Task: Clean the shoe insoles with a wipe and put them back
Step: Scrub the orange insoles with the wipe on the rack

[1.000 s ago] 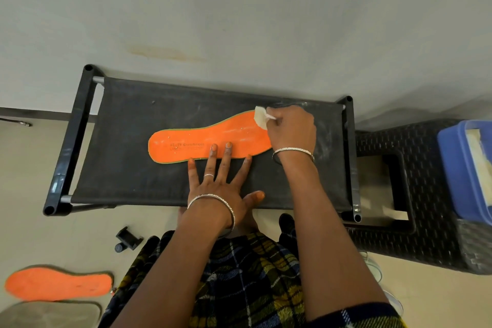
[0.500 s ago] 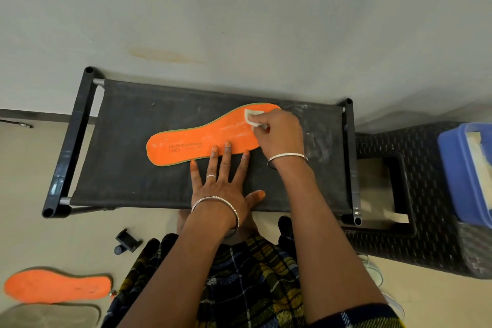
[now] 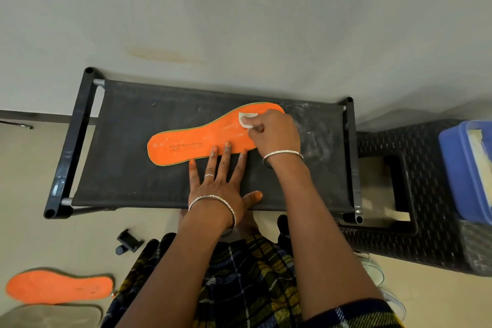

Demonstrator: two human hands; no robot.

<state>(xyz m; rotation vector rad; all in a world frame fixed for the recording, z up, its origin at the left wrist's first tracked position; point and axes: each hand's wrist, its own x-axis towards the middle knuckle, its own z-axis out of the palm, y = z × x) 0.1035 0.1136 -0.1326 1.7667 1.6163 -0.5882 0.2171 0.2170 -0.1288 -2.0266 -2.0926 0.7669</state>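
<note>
An orange insole (image 3: 191, 145) lies lengthwise on the black fabric rack (image 3: 127, 157). My right hand (image 3: 274, 130) is shut on a small white wipe (image 3: 246, 119) and presses it on the wide toe end of the insole. My left hand (image 3: 221, 181) lies flat on the rack, fingers spread, with three fingertips on the insole's near edge. A second orange insole (image 3: 58, 286) rests on the floor at the lower left.
A dark woven stool (image 3: 431, 221) stands to the right of the rack, with a blue tub (image 3: 463, 165) on it. A small black clip (image 3: 127, 241) lies on the floor. A grey mat (image 3: 50, 315) sits at the bottom left. A white shoe (image 3: 378, 273) shows by my right arm. The wall is close behind the rack.
My right hand has slid the wipe leftwards along the toe end of the insole, uncovering the tip. My left hand has stayed pressed on the insole's edge.
</note>
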